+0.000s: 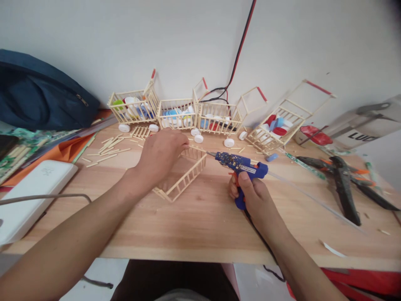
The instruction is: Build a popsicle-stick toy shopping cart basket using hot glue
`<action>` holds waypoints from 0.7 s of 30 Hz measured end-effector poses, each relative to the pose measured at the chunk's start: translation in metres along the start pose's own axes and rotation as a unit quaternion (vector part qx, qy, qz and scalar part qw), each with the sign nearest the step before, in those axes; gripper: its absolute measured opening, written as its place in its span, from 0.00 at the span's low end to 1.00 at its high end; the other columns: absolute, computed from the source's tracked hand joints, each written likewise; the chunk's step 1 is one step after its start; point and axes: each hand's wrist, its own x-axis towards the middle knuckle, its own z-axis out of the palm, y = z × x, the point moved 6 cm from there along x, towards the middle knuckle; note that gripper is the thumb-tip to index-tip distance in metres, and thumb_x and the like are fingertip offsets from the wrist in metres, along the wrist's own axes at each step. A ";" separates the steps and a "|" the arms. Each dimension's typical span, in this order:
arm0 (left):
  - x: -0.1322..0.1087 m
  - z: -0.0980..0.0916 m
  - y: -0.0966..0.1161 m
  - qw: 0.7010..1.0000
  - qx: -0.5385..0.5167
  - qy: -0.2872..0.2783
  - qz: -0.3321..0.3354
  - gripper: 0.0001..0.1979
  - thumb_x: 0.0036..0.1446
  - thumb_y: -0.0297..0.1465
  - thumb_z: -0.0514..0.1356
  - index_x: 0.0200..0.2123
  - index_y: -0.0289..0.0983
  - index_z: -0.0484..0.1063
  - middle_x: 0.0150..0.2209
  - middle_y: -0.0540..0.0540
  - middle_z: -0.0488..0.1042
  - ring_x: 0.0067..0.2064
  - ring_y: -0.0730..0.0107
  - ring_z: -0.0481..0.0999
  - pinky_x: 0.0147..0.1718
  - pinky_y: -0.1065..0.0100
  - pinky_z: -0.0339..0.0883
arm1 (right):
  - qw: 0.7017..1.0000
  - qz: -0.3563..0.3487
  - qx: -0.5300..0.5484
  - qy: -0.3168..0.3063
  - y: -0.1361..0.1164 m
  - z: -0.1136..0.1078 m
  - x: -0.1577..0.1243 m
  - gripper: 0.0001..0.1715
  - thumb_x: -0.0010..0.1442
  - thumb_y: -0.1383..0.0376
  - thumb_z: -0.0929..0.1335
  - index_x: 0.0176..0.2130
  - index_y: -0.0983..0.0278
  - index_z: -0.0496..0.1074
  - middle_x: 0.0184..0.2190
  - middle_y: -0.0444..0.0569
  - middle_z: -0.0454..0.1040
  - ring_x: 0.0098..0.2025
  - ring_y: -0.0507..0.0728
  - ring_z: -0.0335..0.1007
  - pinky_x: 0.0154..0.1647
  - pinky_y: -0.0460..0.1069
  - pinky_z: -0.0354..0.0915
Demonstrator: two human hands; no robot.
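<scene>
In my right hand [250, 190] is a blue glue gun [239, 162], its handle gripped and a finger at the orange trigger. The nozzle points left, close to the far right corner of a small open frame of wooden sticks [183, 179], which rests on the table. Above the frame's far left side is my left hand [164, 152], fingers curled down and pressed together. Whatever they pinch is hidden behind the hand. A clear glue stick [300, 188] trails from the back of the gun, and a black cord hangs below its handle.
Along the wall stand miniature stick carts [178, 113] holding coloured bottle caps. Loose sticks [108, 148] lie at left, near a white power bank [37, 200] and a dark blue bag [44, 92]. Black-and-orange pliers [341, 184] and a red-topped cup [313, 136] are at right.
</scene>
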 end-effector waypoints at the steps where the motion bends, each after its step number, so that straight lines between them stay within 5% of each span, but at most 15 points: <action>1: 0.000 0.000 0.000 1.000 -0.001 0.003 0.001 0.12 0.65 0.33 0.55 0.37 0.38 0.78 0.39 0.44 0.80 0.44 0.58 0.76 0.40 0.63 0.64 | 1.000 -0.001 -0.003 0.000 0.000 0.000 0.000 0.30 0.67 0.44 0.58 0.25 0.62 0.63 0.21 0.43 0.62 0.24 0.51 0.58 0.26 0.47 0.54; 21: 0.001 -0.001 0.001 1.000 -0.001 -0.012 -0.009 0.12 0.65 0.34 0.55 0.38 0.38 0.79 0.39 0.43 0.80 0.45 0.58 0.76 0.40 0.62 0.65 | 1.000 -0.003 0.003 -0.007 -0.003 0.001 0.000 0.30 0.67 0.45 0.58 0.25 0.63 0.63 0.21 0.42 0.61 0.23 0.51 0.56 0.25 0.47 0.53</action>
